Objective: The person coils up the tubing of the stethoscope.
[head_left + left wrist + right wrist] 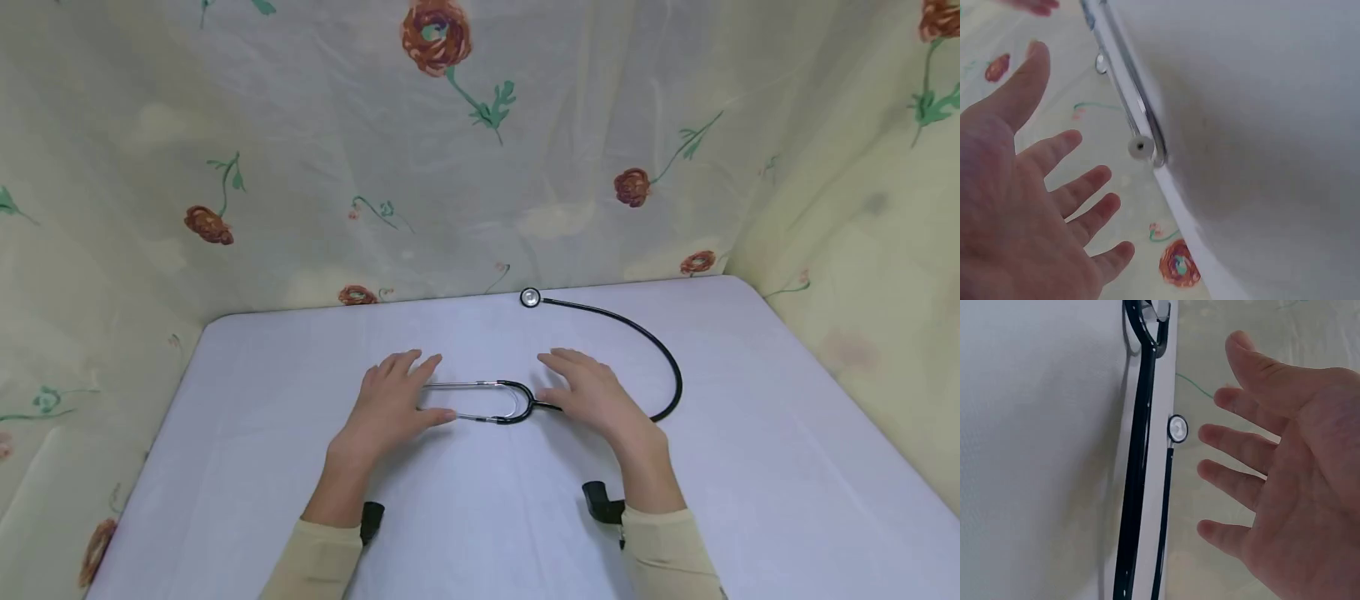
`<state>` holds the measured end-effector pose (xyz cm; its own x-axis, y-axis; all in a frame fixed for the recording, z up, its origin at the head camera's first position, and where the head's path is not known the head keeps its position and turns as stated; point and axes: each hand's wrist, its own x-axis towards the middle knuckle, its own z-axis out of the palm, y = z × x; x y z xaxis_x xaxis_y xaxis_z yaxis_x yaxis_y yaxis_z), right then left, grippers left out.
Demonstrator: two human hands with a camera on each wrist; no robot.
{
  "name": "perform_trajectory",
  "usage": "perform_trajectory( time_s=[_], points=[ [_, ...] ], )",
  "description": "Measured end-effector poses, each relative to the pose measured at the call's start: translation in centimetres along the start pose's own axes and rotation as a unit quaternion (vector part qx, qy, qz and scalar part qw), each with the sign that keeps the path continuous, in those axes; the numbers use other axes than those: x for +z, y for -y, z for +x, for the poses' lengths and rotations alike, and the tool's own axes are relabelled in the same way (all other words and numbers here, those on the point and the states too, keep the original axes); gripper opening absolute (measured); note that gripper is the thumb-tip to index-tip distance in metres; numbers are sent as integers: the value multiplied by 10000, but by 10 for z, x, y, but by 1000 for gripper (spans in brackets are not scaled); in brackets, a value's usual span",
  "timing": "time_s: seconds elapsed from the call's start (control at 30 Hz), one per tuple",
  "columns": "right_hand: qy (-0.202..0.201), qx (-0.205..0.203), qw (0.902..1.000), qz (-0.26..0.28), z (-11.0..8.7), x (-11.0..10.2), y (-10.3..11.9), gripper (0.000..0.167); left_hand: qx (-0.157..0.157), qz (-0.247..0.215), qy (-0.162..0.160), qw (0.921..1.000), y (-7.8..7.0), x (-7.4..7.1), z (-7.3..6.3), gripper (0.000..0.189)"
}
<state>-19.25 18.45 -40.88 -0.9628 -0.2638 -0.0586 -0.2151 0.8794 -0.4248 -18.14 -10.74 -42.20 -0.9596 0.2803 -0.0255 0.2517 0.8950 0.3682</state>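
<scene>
A stethoscope (516, 419) with black tubing and silver ear tubes lies on the white table. Its round chest piece (530, 297) is near the far edge, and the tube curves round to the right. Above the ear tubes hovers my left hand (388, 404), fingers spread and holding nothing; an earpiece (1140, 147) shows beyond the fingertips in the left wrist view. My right hand (592, 396) is over the black tube just right of the Y-joint, its fingers also apart and nothing in them. In the right wrist view a gap separates its fingers (1235, 440) from the tubing (1137, 481).
The table (480, 517) is covered in white cloth. A floral curtain (300, 125) hangs behind it and along both sides. Black wrist-camera mounts (600, 502) stick out beneath the forearms.
</scene>
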Motion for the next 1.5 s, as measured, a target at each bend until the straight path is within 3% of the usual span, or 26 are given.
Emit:
perform_trajectory(
  time_s=[0.3, 0.57, 0.77, 0.93, 1.27, 1.5],
  points=[
    [135, 103, 9998, 84, -5, 8, 1, 54, 156, 177, 38, 9997, -9, 14, 1, 77],
    [125, -87, 9999, -70, -9, 6, 2, 49, 414, 863, 217, 9952, -24, 3, 7, 67],
    [277, -151, 9995, -40, -7, 7, 4, 46, 324, 1102, 589, 9916, -32, -2, 10, 64],
    [371, 75, 9993, -60, -6, 12, 3, 45, 248, 1121, 712, 9908, -37, -1, 10, 66],
    [106, 119, 9990, -419, -8, 20, 2, 19, 376, 1303, 730, 9881, -41, 5, 11, 64],
    [-319, -186, 9981, -492, -10, 13, 5, 21, 373, 1436, 711, 9864, -44, 5, 11, 64]
  ],
)
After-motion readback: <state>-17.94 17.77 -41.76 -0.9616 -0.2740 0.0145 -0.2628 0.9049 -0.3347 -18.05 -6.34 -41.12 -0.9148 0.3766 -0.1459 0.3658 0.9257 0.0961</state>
